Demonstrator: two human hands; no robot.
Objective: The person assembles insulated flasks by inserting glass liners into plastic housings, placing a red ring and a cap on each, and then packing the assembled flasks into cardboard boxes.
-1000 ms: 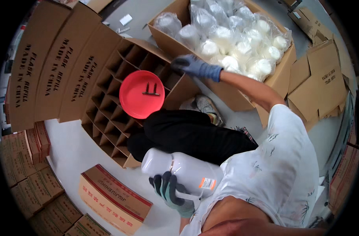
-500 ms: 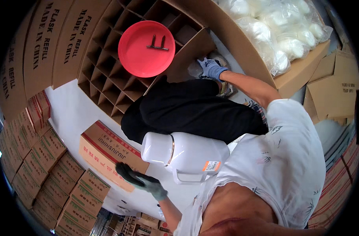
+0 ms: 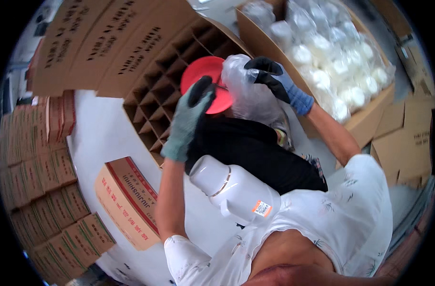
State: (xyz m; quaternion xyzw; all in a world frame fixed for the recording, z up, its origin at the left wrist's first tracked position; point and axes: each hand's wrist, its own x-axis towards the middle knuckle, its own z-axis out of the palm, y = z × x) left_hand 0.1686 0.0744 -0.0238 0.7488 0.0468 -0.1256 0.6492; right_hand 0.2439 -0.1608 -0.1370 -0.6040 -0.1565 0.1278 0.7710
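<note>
My right hand (image 3: 277,83), in a black and blue glove, grips a crumpled clear plastic bag (image 3: 251,93) with something pale inside it. My left hand (image 3: 189,119), in a grey-green glove, reaches up and pinches the bag's left edge, right in front of a red round disc (image 3: 203,76). A white flask (image 3: 234,190) with an orange sticker lies across my lap, against my white shirt, and neither hand touches it. Black trousers (image 3: 255,148) show under the bag.
An open carton with cardboard cell dividers (image 3: 155,100) stands behind the red disc. At the upper right is a carton (image 3: 365,119) full of white bagged flasks. A closed box (image 3: 127,200) lies on the white floor, and stacked boxes (image 3: 41,176) line the left.
My right hand has come back from beside my leg holding a plastic bag. My left hand has risen from low near the floor box up to the bag.
</note>
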